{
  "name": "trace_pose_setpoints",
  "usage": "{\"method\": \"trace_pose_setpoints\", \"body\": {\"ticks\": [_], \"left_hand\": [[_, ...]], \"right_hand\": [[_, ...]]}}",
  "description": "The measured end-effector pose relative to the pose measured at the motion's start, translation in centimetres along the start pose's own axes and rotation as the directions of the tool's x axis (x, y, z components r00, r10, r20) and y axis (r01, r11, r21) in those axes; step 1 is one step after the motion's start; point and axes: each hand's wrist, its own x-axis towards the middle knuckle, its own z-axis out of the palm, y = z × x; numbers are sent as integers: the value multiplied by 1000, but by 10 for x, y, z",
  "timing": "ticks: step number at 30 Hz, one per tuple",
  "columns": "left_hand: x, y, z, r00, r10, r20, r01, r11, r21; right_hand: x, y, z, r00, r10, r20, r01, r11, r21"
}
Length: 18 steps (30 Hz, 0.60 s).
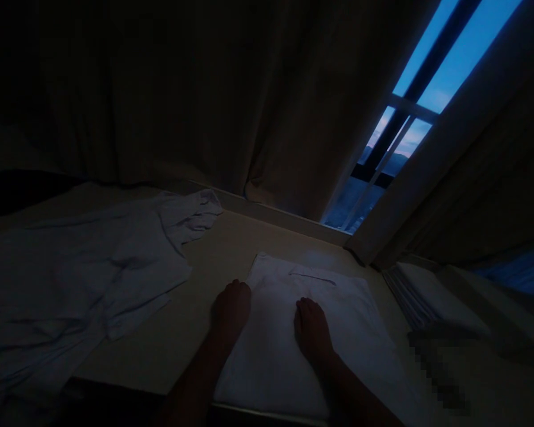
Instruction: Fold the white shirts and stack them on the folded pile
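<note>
In the dim head view, a white garment [276, 362] lies spread flat, with a short dark slit or seam line near its far edge. My left hand [232, 308] is at the garment's left edge, fingers curled closed on the cloth there. Over the middle of the same garment rests my right hand [312, 326], its fingers drawn together against the fabric. The undersides of both hands are hidden, and darkness blurs the finger detail.
A rumpled light-coloured shirt [137, 261] covers the left of the pale surface [231, 243]. At right stands a folded cloth stack [436, 299], with a dark object [440, 373] partly pixelated nearby. Behind hang dark curtains [182, 95] beside a window [449, 59].
</note>
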Motion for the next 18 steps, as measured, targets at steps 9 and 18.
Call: {"method": "trace_pose_setpoints", "body": {"ticks": [9, 18], "left_hand": [[7, 0, -8, 998, -50, 49, 45, 995, 93], [16, -5, 2, 985, 108, 137, -120, 989, 86]], "right_hand": [[0, -5, -7, 999, 38, -19, -37, 998, 60], [7, -8, -17, 995, 73, 64, -76, 996, 48]]}}
